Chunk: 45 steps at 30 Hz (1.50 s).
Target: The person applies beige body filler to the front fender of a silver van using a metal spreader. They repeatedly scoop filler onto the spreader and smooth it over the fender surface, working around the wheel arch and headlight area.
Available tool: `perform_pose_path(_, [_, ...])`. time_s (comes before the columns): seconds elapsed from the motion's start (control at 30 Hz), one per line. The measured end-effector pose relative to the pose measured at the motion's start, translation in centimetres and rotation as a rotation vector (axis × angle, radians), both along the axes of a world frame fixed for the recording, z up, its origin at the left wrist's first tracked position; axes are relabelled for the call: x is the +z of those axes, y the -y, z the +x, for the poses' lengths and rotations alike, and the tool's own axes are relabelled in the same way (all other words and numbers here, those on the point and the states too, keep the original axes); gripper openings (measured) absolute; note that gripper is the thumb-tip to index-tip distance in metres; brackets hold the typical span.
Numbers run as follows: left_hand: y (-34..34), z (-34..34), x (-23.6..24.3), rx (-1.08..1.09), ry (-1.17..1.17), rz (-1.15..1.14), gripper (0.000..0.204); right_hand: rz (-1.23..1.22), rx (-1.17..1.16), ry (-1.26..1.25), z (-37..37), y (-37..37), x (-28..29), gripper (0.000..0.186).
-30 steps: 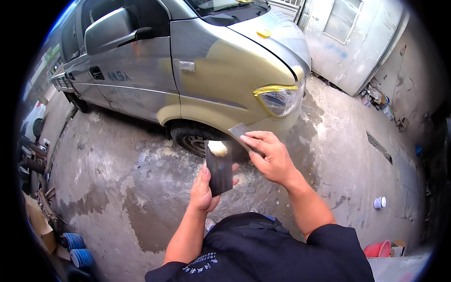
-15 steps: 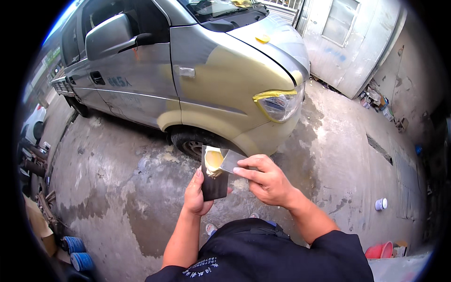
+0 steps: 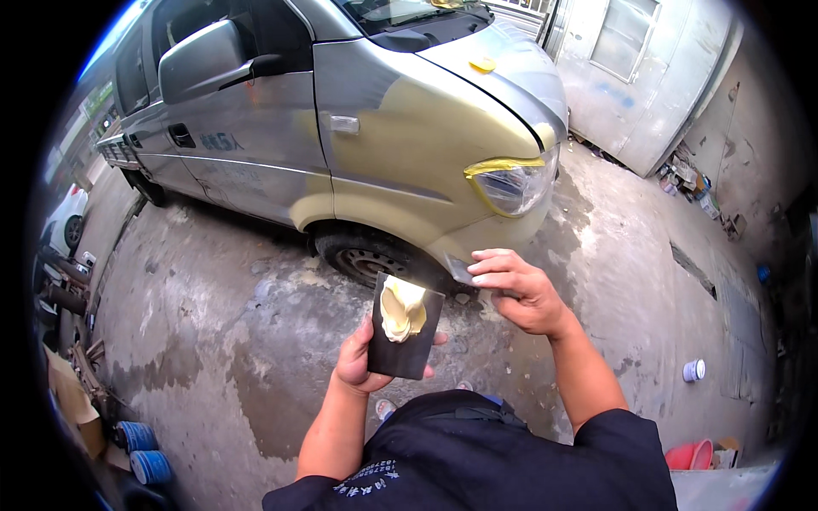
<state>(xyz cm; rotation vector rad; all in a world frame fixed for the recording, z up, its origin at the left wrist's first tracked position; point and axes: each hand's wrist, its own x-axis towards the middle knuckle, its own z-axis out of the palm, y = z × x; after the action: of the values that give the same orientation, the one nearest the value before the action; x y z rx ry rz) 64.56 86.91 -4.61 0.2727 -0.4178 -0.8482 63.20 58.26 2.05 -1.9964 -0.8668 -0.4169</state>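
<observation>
My left hand [image 3: 357, 358] grips a dark rectangular board [image 3: 404, 359], its fingers wrapped behind and the thumb along the left edge. A mound of creamy yellow putty [image 3: 399, 308] sits on the upper part of that board. To the right and a little higher, my right hand [image 3: 527, 294] pinches a thin grey putty knife [image 3: 460, 269], apart from the board. Its blade overlaps the lower bumper of the silver van in view; whether it touches is hard to tell. Pale yellow filler covers the van's front fender [image 3: 409, 162], beyond both hands.
Yellow tape edges the plastic-covered headlight [image 3: 511, 189]. A yellow piece [image 3: 482, 65] lies on the hood. The front wheel [image 3: 362, 260] is just beyond the board. Blue cans [image 3: 150, 467] stand at lower left, a white can [image 3: 694, 370] and a red basin [image 3: 690, 456] at right.
My right hand has drawn the putty knife off the putty, up and to the right. The board has tilted and shifted slightly right and down in my left hand, its putty reshaped.
</observation>
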Motion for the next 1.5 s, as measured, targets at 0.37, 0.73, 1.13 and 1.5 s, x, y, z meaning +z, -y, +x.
perform_pose_path(0.37, [2.5,0.3,-1.2,0.694,0.625,0.614,0.069,0.979,0.139,-1.042,-1.6,-6.8,-3.4,0.045])
perform_pose_path(0.73, [-1.0,1.0,-0.2,-0.071,-0.038,0.03,0.072,0.214,0.335,-0.302,-1.0,-5.3,3.2,0.05])
perform_pose_path(1.13, [2.7,0.6,0.1,0.69,0.226,0.469,0.065,-0.088,-0.308,0.098,-0.8,-9.6,-1.5,0.04])
perform_pose_path(1.5, [1.7,1.4,0.4,0.662,0.185,0.42,0.052,-0.112,-0.255,0.092,-1.5,-8.3,-1.2,0.044])
